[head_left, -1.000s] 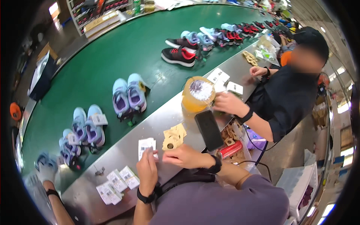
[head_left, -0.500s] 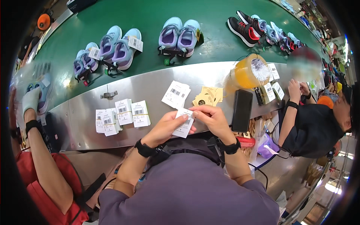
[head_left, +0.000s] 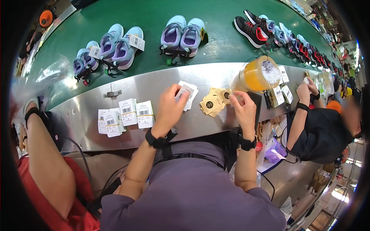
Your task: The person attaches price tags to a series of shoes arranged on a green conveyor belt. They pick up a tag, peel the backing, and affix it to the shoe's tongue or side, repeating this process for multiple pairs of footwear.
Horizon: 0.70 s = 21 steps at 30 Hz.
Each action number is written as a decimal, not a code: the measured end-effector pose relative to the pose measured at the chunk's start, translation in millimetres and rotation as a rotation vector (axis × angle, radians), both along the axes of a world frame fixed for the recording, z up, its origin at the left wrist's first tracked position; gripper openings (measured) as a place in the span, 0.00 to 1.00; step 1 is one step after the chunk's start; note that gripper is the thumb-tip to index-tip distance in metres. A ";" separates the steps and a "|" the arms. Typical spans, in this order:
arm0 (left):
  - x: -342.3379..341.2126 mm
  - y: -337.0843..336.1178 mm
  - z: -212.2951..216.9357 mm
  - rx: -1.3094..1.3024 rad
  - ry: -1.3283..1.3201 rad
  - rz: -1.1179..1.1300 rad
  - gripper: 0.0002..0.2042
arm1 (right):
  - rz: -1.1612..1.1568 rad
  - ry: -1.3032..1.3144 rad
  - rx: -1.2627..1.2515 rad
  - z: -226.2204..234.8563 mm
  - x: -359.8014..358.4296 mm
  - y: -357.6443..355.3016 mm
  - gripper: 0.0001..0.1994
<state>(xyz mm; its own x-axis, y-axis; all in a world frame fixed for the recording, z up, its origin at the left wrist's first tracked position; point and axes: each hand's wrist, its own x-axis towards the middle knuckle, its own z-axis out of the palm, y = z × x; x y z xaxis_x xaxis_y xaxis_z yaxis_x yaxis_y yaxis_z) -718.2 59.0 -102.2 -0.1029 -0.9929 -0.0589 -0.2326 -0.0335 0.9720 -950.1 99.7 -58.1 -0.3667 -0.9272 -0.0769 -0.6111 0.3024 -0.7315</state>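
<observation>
Head view is looking down on a person in a grey top working at a steel worktop [head_left: 127, 86] beside a green conveyor belt [head_left: 154, 23]. Their left hand [head_left: 171, 106] is pressing a small stack of white barcode labels [head_left: 187, 92] onto the metal, its grip lying on the top sheet with fingers curled over it rather than spread. Their right hand [head_left: 243, 109] is reaching into a loose pile of tan hang tags [head_left: 214, 103] just beside those labels, fingertips pressed together at a tag's edge, though I cannot tell whether one is lifted. Further left, three bundles of white labels [head_left: 125, 115] are lying in a row. Behind the right hand an orange tape roll [head_left: 259, 74] is standing, and a black phone [head_left: 255, 106] is lying partly under the wrist. Pairs of lilac sneakers [head_left: 183, 36] are riding on the belt. Co-workers are sitting at either side.
</observation>
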 end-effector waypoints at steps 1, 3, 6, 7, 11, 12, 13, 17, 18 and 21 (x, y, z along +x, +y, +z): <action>-1.8 -4.1 -1.5 0.006 -0.076 -0.015 0.11 | -0.015 -0.073 -0.032 -2.4 2.5 -0.2 0.08; -6.6 -10.9 -22.2 -0.258 -0.254 0.053 0.12 | 0.030 -0.307 -0.013 -5.0 14.9 2.3 0.13; -8.3 -13.3 -32.4 -0.388 -0.323 0.088 0.14 | 0.147 -0.992 0.405 3.9 53.6 13.0 0.28; -7.7 -13.3 -32.5 -0.391 -0.318 0.098 0.15 | 0.116 -1.008 0.416 -0.6 65.0 13.5 0.30; -7.0 -9.0 -32.5 -0.106 -0.219 -0.028 0.18 | 0.014 -1.081 0.415 -16.7 83.2 10.4 0.34; -7.4 -8.7 -29.1 -0.056 -0.224 -0.048 0.19 | 0.000 -1.079 0.390 -18.4 87.4 7.3 0.31; -9.5 -8.2 -26.5 -0.006 -0.226 -0.069 0.20 | -0.016 -1.074 0.364 -17.7 90.7 2.4 0.29; -17.3 -0.8 -32.3 -0.012 -0.203 -0.042 0.20 | -0.138 -1.126 0.344 -27.7 96.9 -5.7 0.20; -14.4 0.7 -29.5 0.063 -0.135 -0.044 0.20 | -0.148 -1.114 0.383 -29.4 95.3 -4.7 0.18; -7.5 2.2 -22.0 0.067 -0.022 -0.071 0.20 | -0.108 -1.038 0.389 -36.7 89.2 -1.8 0.15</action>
